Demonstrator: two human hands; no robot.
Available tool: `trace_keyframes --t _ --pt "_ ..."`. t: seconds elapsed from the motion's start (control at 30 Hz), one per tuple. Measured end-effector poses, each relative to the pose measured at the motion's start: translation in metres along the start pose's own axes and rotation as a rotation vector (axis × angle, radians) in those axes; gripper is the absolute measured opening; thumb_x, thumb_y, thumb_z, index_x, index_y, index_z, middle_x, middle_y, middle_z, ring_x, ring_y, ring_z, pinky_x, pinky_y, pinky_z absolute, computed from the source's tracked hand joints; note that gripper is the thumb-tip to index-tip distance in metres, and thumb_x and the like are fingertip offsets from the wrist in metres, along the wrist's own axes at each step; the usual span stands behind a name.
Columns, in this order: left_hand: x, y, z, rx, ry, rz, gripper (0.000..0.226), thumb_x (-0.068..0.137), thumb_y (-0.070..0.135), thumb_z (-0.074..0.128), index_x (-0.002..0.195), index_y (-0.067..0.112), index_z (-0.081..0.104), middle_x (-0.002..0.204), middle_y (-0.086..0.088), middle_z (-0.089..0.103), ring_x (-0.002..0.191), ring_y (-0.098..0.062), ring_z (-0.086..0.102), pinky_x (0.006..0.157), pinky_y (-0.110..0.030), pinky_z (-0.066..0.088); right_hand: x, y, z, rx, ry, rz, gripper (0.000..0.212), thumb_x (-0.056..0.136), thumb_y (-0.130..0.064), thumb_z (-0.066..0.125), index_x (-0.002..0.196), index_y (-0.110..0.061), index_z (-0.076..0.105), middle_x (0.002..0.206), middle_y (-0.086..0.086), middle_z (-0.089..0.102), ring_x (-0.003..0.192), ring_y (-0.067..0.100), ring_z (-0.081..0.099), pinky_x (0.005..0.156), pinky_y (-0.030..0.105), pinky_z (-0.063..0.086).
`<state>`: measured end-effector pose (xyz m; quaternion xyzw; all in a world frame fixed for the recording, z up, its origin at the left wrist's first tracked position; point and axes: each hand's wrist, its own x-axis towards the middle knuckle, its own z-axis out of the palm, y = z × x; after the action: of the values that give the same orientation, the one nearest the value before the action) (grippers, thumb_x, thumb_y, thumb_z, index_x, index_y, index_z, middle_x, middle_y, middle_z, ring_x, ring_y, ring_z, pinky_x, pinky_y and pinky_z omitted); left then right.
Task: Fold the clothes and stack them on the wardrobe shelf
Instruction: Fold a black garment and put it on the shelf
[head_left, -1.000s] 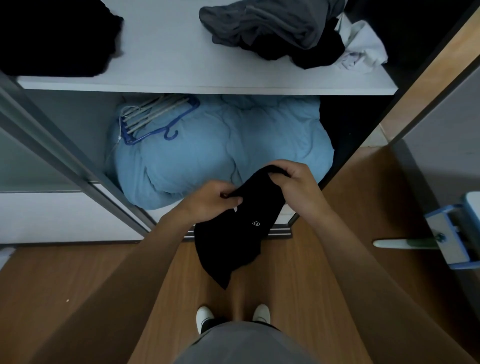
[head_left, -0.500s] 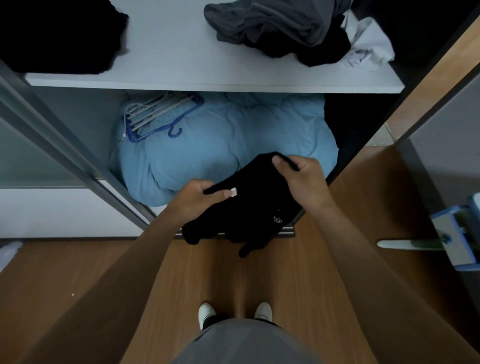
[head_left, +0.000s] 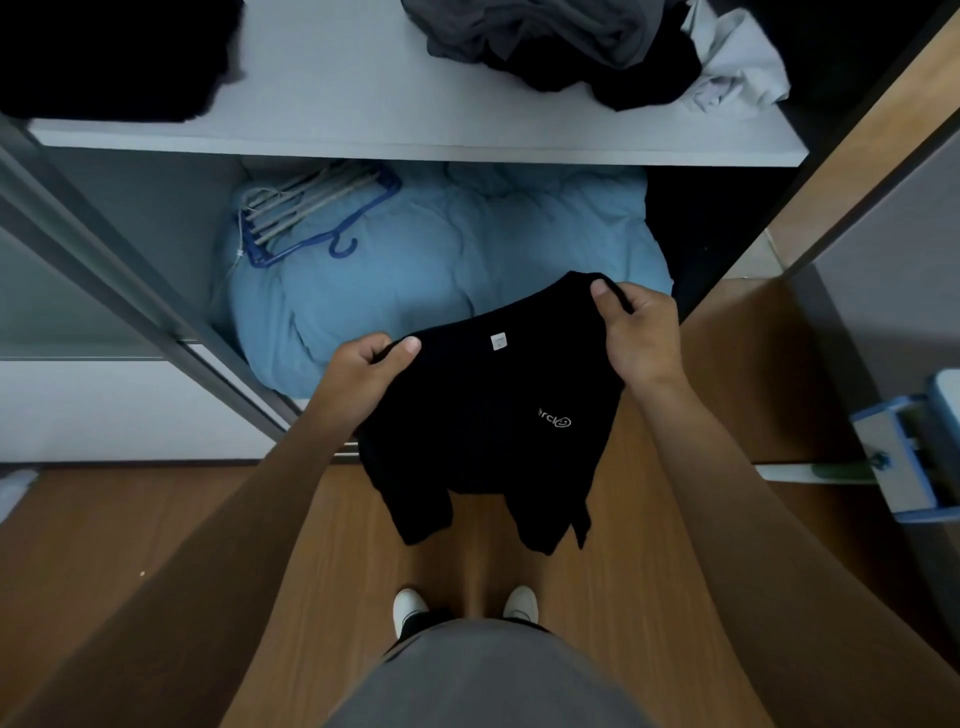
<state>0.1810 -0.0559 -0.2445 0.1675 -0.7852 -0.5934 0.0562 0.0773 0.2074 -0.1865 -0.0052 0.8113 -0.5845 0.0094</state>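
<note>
At frame centre a black fabric T-shirt (head_left: 483, 415) with small white logo hangs over the wooden floor (head_left: 156, 545); left hand (head_left: 363, 366) and right hand (head_left: 641, 332) each have a grip pinched on its shoulders; dangling sleeves may bunch, spoiling the fold.

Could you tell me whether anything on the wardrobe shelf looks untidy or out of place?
A crumpled heap of grey, black and white clothes lies unfolded on the shelf at right. Below, hangers lie loose on the blue duvet. The left hand and right hand hold the black shirt.
</note>
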Motion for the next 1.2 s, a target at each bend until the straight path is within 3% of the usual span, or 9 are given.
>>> trace_keyframes --t 0.1,0.2,0.37,0.53,0.73,0.87,0.93,1.03,1.2 --pt "0.003 0.004 -0.008 0.029 -0.193 -0.017 0.028 0.088 0.019 0.075 0.074 0.008 0.053 0.059 0.003 0.048 0.05 -0.005 0.045 0.045 -0.017 0.034 0.0 0.012 -0.007 -0.163 0.058 -0.026 0.046 0.103 -0.028 0.054 0.06 -0.017 0.042 0.056 -0.004 0.043 0.049 0.005 0.038 0.051 0.024 0.032" --pt "0.002 0.009 -0.005 0.063 -0.318 -0.058 0.025 0.087 0.015 0.075 0.073 0.014 0.055 0.057 0.013 0.054 0.051 -0.001 0.051 0.046 -0.014 0.039 -0.005 0.024 -0.007 -0.224 0.125 -0.032 0.038 0.105 -0.028 0.05 0.07 -0.013 0.055 0.065 0.001 0.053 0.062 0.014 0.049 0.059 0.029 0.037" --pt "-0.001 0.026 0.013 -0.014 -0.13 -0.187 0.044 0.092 0.038 0.068 0.052 0.022 0.056 0.051 0.005 0.057 0.044 -0.009 0.055 0.042 -0.016 0.037 -0.016 0.031 0.004 -0.31 0.108 -0.03 0.038 0.104 -0.031 0.049 0.07 -0.016 0.051 0.066 -0.002 0.054 0.066 0.017 0.053 0.06 0.029 0.037" --pt "-0.005 0.044 0.029 -0.101 -0.058 -0.234 0.045 0.09 0.05 0.066 0.055 0.022 0.061 0.058 -0.002 0.059 0.054 -0.018 0.059 0.054 -0.023 0.041 -0.028 0.019 0.025 -0.234 -0.013 -0.048 0.039 0.102 -0.026 0.053 0.072 -0.002 0.055 0.069 0.015 0.059 0.066 0.029 0.057 0.068 0.052 0.05" --pt "-0.005 0.06 0.033 -0.109 -0.155 -0.071 0.044 0.1 0.034 0.057 0.09 -0.008 0.064 0.082 -0.013 0.064 0.076 -0.023 0.061 0.07 -0.031 0.045 -0.039 -0.004 0.037 -0.146 -0.17 -0.128 0.035 0.094 -0.02 0.066 0.074 0.008 0.06 0.073 0.024 0.059 0.065 0.03 0.055 0.066 0.045 0.046" --pt "-0.003 0.061 0.032 -0.026 -0.123 0.03 0.036 0.1 0.028 0.058 0.081 -0.002 0.065 0.075 -0.008 0.063 0.069 -0.015 0.06 0.066 -0.03 0.045 -0.04 -0.015 0.037 -0.005 -0.265 -0.024 0.037 0.093 -0.015 0.068 0.074 0.015 0.057 0.065 0.02 0.054 0.06 0.025 0.05 0.058 0.035 0.04" --pt "-0.001 0.061 0.032 -0.003 -0.071 0.059 0.04 0.1 0.027 0.057 0.077 -0.006 0.061 0.071 -0.008 0.061 0.066 -0.015 0.059 0.063 -0.029 0.043 -0.04 -0.02 0.037 0.048 -0.28 0.038 0.025 0.093 -0.01 0.067 0.083 0.013 0.065 0.073 0.025 0.064 0.064 0.019 0.058 0.057 0.029 0.047" --pt "0.002 0.063 0.033 0.045 -0.038 0.076 0.041 0.101 0.024 0.056 0.063 0.009 0.057 0.06 0.002 0.057 0.058 -0.01 0.054 0.058 -0.026 0.04 -0.04 -0.027 0.039 0.079 -0.327 0.099 0.007 0.093 -0.004 0.065 0.094 0.002 0.068 0.069 0.01 0.068 0.052 0.005 0.06 0.048 0.015 0.048" --pt "-0.003 0.064 0.041 0.052 -0.18 0.076 0.034 0.101 0.018 0.055 0.072 0.001 0.057 0.066 -0.006 0.053 0.064 -0.018 0.049 0.065 -0.031 0.037 -0.042 -0.03 0.045 0.029 -0.396 0.097 0.008 0.094 -0.007 0.064 0.097 0.001 0.062 0.073 0.013 0.07 0.064 0.019 0.069 0.062 0.029 0.058"
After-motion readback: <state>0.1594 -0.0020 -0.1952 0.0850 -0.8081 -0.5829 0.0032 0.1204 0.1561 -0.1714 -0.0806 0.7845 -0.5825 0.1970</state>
